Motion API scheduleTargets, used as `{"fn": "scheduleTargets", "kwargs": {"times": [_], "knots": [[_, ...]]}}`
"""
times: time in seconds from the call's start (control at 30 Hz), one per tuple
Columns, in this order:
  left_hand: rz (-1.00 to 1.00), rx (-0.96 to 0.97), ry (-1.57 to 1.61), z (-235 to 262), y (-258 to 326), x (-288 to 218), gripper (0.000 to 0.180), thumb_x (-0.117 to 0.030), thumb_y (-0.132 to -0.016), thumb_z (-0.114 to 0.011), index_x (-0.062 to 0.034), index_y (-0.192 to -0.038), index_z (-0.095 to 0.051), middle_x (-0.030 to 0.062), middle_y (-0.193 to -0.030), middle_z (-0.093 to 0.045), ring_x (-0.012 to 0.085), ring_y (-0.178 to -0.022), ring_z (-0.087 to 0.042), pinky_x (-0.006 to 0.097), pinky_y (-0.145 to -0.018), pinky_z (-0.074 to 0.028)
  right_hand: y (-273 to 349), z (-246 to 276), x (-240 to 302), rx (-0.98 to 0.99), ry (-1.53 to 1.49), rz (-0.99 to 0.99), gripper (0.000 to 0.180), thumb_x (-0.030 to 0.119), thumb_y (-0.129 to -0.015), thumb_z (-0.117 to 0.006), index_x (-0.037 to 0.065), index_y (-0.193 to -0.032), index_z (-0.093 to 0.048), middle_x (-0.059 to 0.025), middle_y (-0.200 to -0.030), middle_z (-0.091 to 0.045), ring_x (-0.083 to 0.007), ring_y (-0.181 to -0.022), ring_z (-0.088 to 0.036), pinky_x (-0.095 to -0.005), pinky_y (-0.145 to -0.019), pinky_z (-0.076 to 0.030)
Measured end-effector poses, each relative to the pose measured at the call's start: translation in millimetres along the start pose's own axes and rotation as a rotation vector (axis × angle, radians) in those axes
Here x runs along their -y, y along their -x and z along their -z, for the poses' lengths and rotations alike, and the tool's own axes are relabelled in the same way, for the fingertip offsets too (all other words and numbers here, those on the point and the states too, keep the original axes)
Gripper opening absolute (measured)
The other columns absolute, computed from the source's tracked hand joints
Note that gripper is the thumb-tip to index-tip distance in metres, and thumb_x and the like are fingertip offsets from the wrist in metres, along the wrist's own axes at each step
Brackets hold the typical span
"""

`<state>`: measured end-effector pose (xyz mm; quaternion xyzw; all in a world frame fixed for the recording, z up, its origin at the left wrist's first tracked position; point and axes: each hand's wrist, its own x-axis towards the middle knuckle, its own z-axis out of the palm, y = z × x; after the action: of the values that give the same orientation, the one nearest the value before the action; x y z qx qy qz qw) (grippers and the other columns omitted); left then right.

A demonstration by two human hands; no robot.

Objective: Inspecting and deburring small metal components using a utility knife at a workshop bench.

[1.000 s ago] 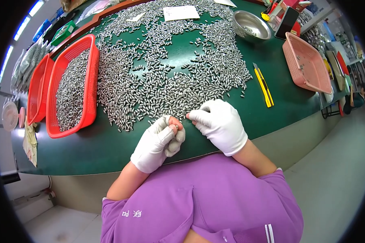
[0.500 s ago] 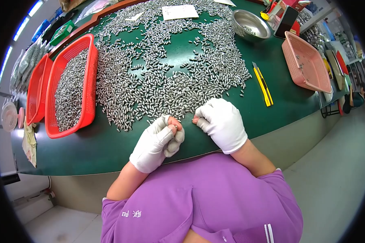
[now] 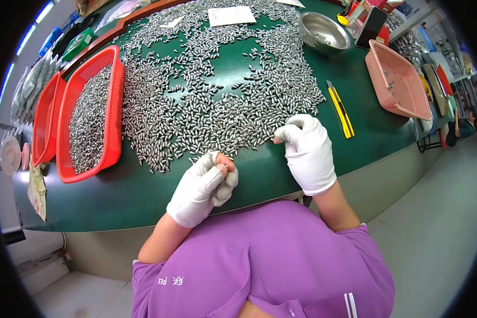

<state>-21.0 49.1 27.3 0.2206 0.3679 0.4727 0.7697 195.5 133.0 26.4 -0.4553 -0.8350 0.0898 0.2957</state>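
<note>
Small silver bullet-shaped metal parts [image 3: 238,119] lie in a wide, loose layer over the green table. In front of their near edge, my left hand [image 3: 204,185], in a white glove with bare fingertips, is closed in a pinch. A tiny bit of metal shows between its thumb and forefinger, most of it covered. My right hand [image 3: 310,153], gloved the same way, hovers at the near right border of the layer. Its fingers curl downward with the tips together, and whatever they hold is hidden.
A red basket [image 3: 116,106] heaped with the same parts stands left, another red basket [image 3: 45,119] beside it. A yellow utility knife [image 3: 340,110] lies right of the layer. Beyond are a steel bowl [image 3: 310,40] and a pink basket [image 3: 400,103], each with few parts. White paper [image 3: 231,16] lies at the back.
My right hand has moved right and slightly away from me, apart from the left hand, toward the layer's right border. My left hand keeps its pinch almost in place.
</note>
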Motion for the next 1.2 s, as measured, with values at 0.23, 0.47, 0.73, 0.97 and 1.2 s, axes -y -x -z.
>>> {"fn": "scheduleTargets", "kwargs": {"times": [0.23, 0.47, 0.73, 0.97, 1.2], "knots": [[-0.005, 0.011, -0.014, 0, -1, 0, 0.015, -0.024, -0.098, -0.054, -0.0091, -0.099, -0.052, 0.0010, -0.078, -0.052, 0.0057, -0.057, -0.038, 0.019, -0.049, -0.030, 0, -2, 8, 0.013, -0.077, 0.087, 0.018, 0.006, -0.066, -0.076, 0.015, -0.080, -0.069, -0.0036, -0.085, -0.061, -0.0238, -0.078, -0.059, -0.0358, -0.067, -0.049], [-0.011, 0.011, -0.013, 0, 0, 0, 0.016, -0.025, -0.098, -0.054, -0.0095, -0.099, -0.052, 0.0010, -0.078, -0.053, 0.0056, -0.057, -0.038, 0.019, -0.049, -0.030, -2, -8, 16, 0.127, -0.064, 0.128, 0.018, 0.013, -0.067, -0.077, 0.015, -0.082, -0.070, -0.0034, -0.079, -0.061, -0.0234, -0.076, -0.058, -0.0357, -0.065, -0.048], [-0.016, 0.028, -0.015, 3, -1, 2, 0.014, -0.024, -0.097, -0.055, -0.0102, -0.098, -0.053, 0.0011, -0.079, -0.054, 0.0051, -0.055, -0.038, 0.019, -0.048, -0.029, 1, -10, 16, 0.123, -0.029, 0.112, 0.011, 0.013, -0.072, -0.072, 0.014, -0.081, -0.066, -0.0037, -0.077, -0.058, -0.0238, -0.075, -0.058, -0.0369, -0.066, -0.048], [-0.015, 0.030, -0.016, 2, -2, 2, 0.015, -0.025, -0.097, -0.056, -0.0103, -0.099, -0.053, 0.0011, -0.080, -0.055, 0.0052, -0.055, -0.038, 0.019, -0.048, -0.029, -1, -8, 15, 0.023, -0.082, 0.138, 0.009, 0.014, -0.075, -0.072, 0.014, -0.081, -0.065, -0.0030, -0.077, -0.057, -0.0234, -0.074, -0.057, -0.0362, -0.065, -0.047], [-0.037, 0.064, 0.007, 5, -3, 3, 0.017, -0.023, -0.095, -0.057, -0.0098, -0.104, -0.051, 0.0025, -0.088, -0.057, 0.0058, -0.059, -0.039, 0.020, -0.051, -0.031, -3, 7, 14, 0.108, -0.065, 0.274, 0.016, 0.009, -0.070, -0.076, 0.015, -0.080, -0.064, -0.0021, -0.077, -0.060, -0.0229, -0.069, -0.057, -0.0346, -0.062, -0.046]]}}
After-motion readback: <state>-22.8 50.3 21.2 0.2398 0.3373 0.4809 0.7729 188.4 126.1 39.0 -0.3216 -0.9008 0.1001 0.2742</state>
